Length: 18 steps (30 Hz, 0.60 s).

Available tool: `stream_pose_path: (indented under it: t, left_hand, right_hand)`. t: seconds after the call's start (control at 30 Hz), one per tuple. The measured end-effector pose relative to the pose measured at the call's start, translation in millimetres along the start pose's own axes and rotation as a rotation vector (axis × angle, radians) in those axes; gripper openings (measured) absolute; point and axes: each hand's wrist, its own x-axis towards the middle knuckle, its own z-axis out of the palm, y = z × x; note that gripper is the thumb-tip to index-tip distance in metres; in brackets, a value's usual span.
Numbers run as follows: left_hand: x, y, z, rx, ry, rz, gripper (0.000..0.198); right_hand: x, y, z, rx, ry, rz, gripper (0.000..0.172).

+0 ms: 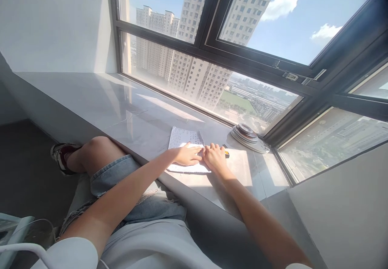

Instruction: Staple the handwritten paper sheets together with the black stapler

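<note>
the left hand lay flat and released on the white paper, near the front edge of the glossy sill; the right hand curled at the paper's right side, its grip impossible to tell. the step seemed to be steadying and working that side; the next move likely called for level pressure. smooth, round dishes sat stacked near the sill's right window-side corner.

Two hands, one notebook, one yellow-and-black item, one stack of discs and one shoe show.
</note>
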Motion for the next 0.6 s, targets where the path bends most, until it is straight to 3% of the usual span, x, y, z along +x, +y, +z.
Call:
stream_pose_path:
  t: [0.2,0.6]
  left_hand:
    - [-2.2,0.7,-1.0,0.002,0.001,0.026,0.039]
    - [-4.1,-2.0,1.0,-0.016,0.023,0.002,0.046]
  right_hand:
    - [3.3,0.1,1.7,0.052,0.016,0.050,0.036]
    - [8.8,17.3,10.0,0.443,0.122,0.280,0.022]
